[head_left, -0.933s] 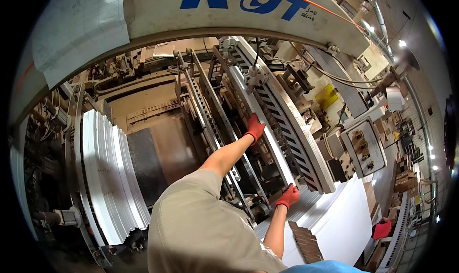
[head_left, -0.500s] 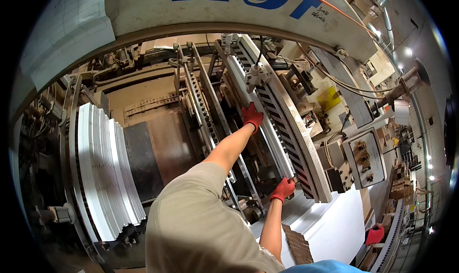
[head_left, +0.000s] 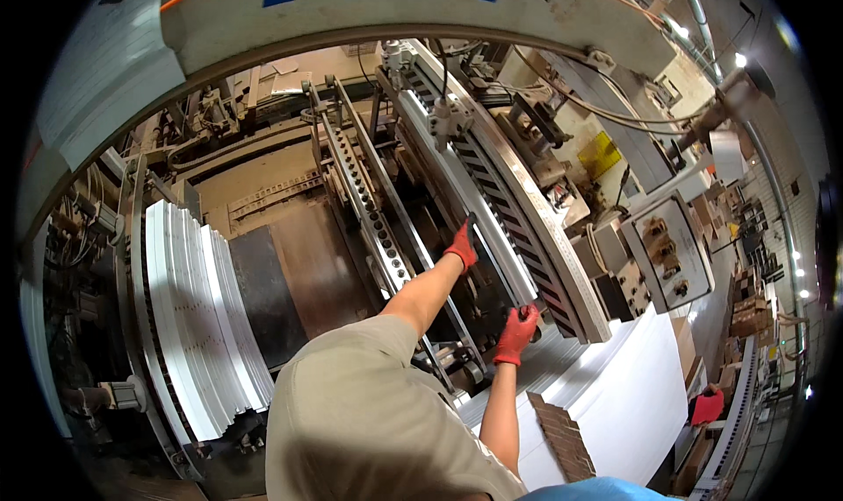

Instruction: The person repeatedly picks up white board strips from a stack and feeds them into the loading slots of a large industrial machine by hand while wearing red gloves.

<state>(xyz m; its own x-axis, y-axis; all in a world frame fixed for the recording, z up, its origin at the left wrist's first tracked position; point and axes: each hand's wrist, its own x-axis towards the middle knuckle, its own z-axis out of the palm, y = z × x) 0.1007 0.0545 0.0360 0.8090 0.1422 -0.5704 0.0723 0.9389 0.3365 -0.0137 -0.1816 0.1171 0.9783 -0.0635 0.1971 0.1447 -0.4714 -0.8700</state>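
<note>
Both my hands wear red gloves with dark palms. My left hand [head_left: 463, 246] is beside the long silver-white strip [head_left: 487, 224] that runs along the machine's slotted rail; its fingers stretch forward and look apart from the strip. My right hand [head_left: 516, 332] is just below the strip's near end, fingers curled in. Whatever it may hold is hidden. Beyond the strip lies the rail [head_left: 505, 202] with dark slanted slots. Under my right forearm spreads a stack of white sheets [head_left: 606, 396].
A bundle of white strips [head_left: 189, 317] stands upright at the left. A perforated metal bar [head_left: 364, 207] crosses the machine left of my hands. A control box [head_left: 667, 253] with dark knobs sits to the right. A brown slatted piece [head_left: 562, 435] lies on the sheets. The machine's broad beam [head_left: 369, 22] arches overhead.
My left hand has come back toward me along the strip and off it. My right hand has drawn slightly away from the strip's end. The whole view has shifted a little.
</note>
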